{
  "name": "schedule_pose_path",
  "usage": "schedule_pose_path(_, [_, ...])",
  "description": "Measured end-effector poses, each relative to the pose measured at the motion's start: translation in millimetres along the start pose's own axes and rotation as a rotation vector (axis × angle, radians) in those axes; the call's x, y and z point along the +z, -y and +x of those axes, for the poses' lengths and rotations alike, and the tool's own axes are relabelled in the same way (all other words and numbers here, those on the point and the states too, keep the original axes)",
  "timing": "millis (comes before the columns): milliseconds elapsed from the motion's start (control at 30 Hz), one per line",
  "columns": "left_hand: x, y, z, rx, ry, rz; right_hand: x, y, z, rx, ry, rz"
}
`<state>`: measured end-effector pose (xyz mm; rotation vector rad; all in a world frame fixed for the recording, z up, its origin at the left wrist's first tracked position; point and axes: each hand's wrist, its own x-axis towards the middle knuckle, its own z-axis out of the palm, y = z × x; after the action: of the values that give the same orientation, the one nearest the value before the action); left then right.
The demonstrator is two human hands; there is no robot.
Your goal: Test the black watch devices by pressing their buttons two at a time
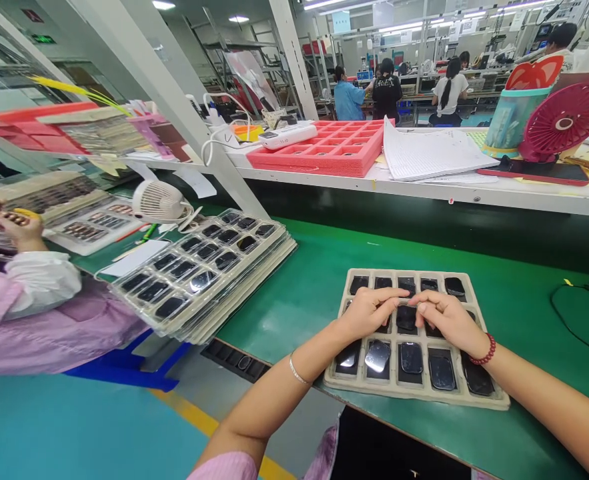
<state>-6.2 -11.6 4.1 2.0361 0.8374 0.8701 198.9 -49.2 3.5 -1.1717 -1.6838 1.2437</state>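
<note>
I am resting both hands on the moulded tray (489, 400): left hand (369, 312) and right hand (447, 319), fingers curled, fingertips pressing a dark glossy lens piece (406, 318) between them, pinching nothing. Pressing flat seats it best, I judge.

worktop (324, 280) green | tray (494, 399) beige, glossy black pieces (411, 358) set in it | bracelet (487, 350) dark red beads | bangle (298, 373) silver | foam tray (334, 150) red | fan (564, 123) pink-red | small fan (158, 200) white | sleeve (49, 320) pink | floor (49, 427) teal, yellow stripe
</note>
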Motion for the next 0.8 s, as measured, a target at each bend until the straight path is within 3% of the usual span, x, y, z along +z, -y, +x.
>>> schedule_pose_path(133, [-0.2, 0.0, 0.0, -0.082, -0.024, -0.012, 3.4, -1.5, -2.9, 0.047, 0.047, -0.037])
schedule_pose_path(300, [-0.3, 0.8, 0.0, -0.008, -0.081, 0.025, 5.1, -2.2, -5.1, 0.097, 0.049, -0.071])
schedule_pose_path(433, [-0.7, 2.4, -0.5, 0.039, -0.193, 0.022, 6.2, -0.2, -5.2, 0.126, 0.050, -0.102])
schedule_pose_path(567, [-1.0, 1.4, 0.1, -0.008, -0.262, 0.008, 6.3, 0.5, -5.9, 0.158, 0.031, -0.099])
schedule_pose_path(800, [0.7, 1.7, 2.7, -0.106, -0.109, -0.047, 0.9, 0.1, -0.4, 0.104, -0.090, -0.002])
